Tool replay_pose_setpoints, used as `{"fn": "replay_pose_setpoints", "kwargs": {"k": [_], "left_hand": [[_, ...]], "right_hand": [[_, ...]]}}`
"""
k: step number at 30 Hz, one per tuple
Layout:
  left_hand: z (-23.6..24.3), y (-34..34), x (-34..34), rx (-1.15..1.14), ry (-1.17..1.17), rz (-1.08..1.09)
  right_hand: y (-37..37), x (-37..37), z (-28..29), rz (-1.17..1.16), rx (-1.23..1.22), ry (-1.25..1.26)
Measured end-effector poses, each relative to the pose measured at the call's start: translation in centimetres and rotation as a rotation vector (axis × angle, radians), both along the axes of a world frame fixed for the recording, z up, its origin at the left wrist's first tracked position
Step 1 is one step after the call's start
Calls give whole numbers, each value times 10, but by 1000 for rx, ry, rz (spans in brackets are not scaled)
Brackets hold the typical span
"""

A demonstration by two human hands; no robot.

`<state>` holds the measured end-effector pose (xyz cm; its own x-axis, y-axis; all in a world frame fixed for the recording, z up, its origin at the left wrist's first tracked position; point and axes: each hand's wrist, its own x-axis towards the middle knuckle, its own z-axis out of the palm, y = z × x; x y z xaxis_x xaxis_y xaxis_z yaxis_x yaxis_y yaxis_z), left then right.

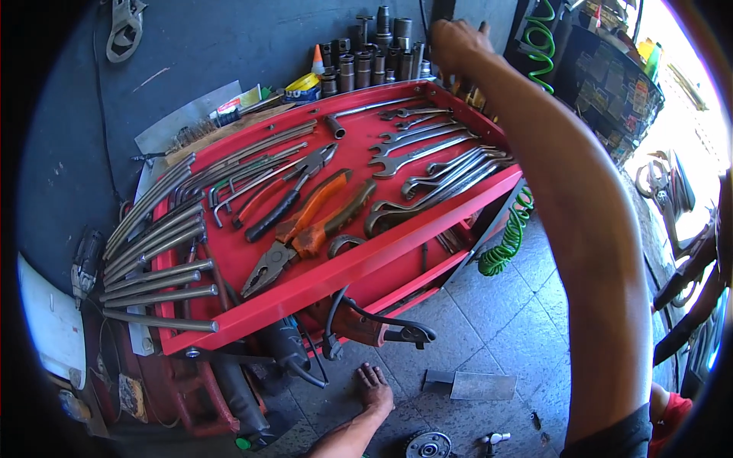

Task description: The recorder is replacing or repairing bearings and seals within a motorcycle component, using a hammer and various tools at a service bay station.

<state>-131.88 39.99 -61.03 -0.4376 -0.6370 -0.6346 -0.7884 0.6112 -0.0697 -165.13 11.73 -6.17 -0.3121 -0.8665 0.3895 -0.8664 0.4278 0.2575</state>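
My right arm reaches up to the far right corner of a red metal tool tray (267,320). There my right hand (458,47) is closed with curled fingers beside a dark post. A small dark tip shows by the hand, but I cannot make out what it holds. Below the tray, over the tiled floor, my left hand (376,391) is open, fingers stretched and holding nothing. On the tray lie orange-handled pliers (269,267), black-and-red cutting pliers (314,159), several open-end wrenches (420,155) and ring spanners (450,183).
Steel rods (164,295) overhang the tray's left edge. Dark sockets (363,72) stand behind it. A green coiled hose (506,248) hangs at its right. An orange power tool (355,324) sits below. A metal plate (482,385) and a gear (427,444) lie on the floor.
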Motion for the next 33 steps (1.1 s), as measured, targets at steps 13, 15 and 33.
{"fn": "replay_pose_setpoints", "kwargs": {"k": [13,15,33], "left_hand": [[7,0,-2,34,-16,-25],[7,-1,-2,29,9,-14],[-21,7,0,-47,67,10]], "right_hand": [[7,-18,-25,74,-339,-102],[0,-22,-21,51,-337,-145],[-31,-48,26,57,202,-225]]}}
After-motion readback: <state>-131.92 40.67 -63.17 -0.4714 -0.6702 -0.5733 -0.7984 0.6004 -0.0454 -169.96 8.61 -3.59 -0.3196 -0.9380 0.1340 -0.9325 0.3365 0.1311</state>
